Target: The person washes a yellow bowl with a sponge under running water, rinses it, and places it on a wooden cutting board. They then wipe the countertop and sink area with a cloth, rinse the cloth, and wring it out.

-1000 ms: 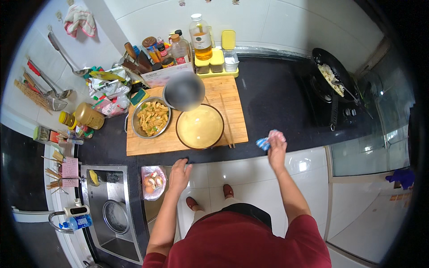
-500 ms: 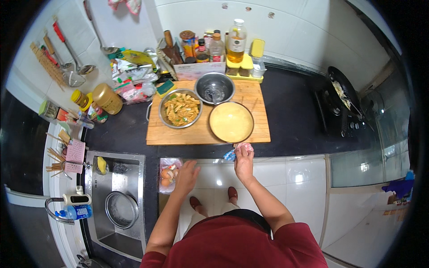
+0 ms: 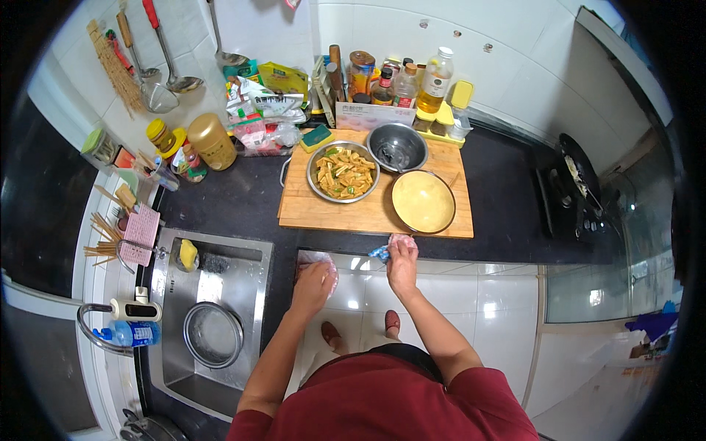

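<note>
**Slow and flat wins this one**

Our left hand (image 3: 314, 285) is over a plastic bag (image 3: 324, 260); can't tell if it's gripping. Our right hand (image 3: 401, 268) has a pink-and-blue cloth (image 3: 401, 242) bunched at the counter's (image 3: 342, 241) front edge. We'd probably spread it flatter and wipe lightly, clear of the cutting board (image 3: 316, 212) and dark-rimmed bowl (image 3: 424, 202).

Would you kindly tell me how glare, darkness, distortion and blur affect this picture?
All in the head view: glare spots shine on the floor and glass panel; the picture's corners go black; seams on the wall curve; the wok sits in dimmer light; the left hand and right hand show no strong blur.
</note>
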A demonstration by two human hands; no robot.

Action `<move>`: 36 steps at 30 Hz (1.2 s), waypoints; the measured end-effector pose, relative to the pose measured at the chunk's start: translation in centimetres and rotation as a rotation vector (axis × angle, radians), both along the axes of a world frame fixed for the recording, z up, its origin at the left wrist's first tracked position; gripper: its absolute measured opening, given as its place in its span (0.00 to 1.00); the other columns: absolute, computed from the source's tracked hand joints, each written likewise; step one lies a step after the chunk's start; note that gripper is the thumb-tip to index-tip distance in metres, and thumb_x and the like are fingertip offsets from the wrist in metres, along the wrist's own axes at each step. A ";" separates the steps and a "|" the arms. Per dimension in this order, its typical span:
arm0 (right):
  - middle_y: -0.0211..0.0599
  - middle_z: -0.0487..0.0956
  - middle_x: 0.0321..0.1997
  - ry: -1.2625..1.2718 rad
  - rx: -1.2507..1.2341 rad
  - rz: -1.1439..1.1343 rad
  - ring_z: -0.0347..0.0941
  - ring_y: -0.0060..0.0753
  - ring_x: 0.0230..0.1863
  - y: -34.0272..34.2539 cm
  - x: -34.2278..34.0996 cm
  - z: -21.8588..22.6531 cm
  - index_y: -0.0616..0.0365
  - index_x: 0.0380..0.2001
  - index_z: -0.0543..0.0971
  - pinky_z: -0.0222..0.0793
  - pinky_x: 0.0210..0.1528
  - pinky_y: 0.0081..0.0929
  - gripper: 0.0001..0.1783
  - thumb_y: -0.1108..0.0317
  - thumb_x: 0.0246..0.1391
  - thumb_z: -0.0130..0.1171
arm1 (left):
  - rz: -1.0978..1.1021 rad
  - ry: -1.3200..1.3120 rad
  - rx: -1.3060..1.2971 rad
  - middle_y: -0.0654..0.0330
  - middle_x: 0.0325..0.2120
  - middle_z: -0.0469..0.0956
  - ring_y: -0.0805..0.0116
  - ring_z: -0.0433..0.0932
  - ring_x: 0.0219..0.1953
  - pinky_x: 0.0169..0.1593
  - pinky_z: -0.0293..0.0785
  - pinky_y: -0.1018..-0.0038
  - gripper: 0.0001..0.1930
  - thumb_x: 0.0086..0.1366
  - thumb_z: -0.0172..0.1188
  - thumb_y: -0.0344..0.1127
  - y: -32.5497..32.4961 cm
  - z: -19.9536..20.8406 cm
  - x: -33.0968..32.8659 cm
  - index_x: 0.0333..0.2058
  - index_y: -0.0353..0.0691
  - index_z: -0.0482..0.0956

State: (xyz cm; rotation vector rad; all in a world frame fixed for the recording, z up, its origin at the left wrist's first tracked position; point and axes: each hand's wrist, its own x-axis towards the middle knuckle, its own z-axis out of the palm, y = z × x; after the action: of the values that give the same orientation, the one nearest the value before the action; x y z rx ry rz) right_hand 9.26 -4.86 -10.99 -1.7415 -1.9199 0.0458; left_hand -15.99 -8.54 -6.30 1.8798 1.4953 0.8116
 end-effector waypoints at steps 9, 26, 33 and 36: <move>0.48 0.71 0.51 -0.007 -0.030 0.027 0.61 0.57 0.53 0.8 -3.6 -0.4 0.61 0.46 0.75 0.57 0.60 0.44 0.27 0.79 0.36 0.57 | 0.009 -0.027 -0.042 0.46 0.42 0.75 0.48 0.72 0.45 0.50 0.68 0.61 0.16 0.61 0.52 0.40 -0.6 1.5 -1.8 0.42 0.34 0.75; 0.50 0.70 0.53 0.125 -0.174 0.532 0.62 0.59 0.54 3.9 -24.1 1.3 0.64 0.49 0.73 0.58 0.60 0.44 0.27 0.79 0.39 0.55 | 0.343 0.025 -0.040 0.44 0.44 0.73 0.46 0.71 0.49 0.53 0.66 0.62 0.18 0.63 0.51 0.39 -3.5 0.2 -11.1 0.47 0.32 0.72; 0.56 0.71 0.53 0.509 -0.191 0.824 0.63 0.58 0.58 7.3 -29.6 4.8 0.62 0.50 0.72 0.60 0.60 0.41 0.25 0.82 0.44 0.51 | 0.563 0.107 0.140 0.42 0.52 0.66 0.43 0.65 0.54 0.57 0.61 0.58 0.24 0.58 0.55 0.30 -0.4 -0.1 -13.1 0.54 0.35 0.66; 0.59 0.72 0.51 0.410 0.025 0.721 0.69 0.59 0.50 10.0 -29.3 3.3 0.67 0.47 0.72 0.65 0.54 0.42 0.21 0.81 0.46 0.50 | 0.558 0.306 0.259 0.44 0.55 0.65 0.46 0.62 0.58 0.59 0.60 0.59 0.24 0.55 0.55 0.28 2.5 0.5 -12.3 0.53 0.37 0.69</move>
State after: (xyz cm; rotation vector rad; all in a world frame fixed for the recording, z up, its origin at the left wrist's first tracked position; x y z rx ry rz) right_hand -20.03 5.17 -7.64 -0.8524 -2.0953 0.5856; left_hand -28.33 -6.04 -5.75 1.8454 2.2582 1.0359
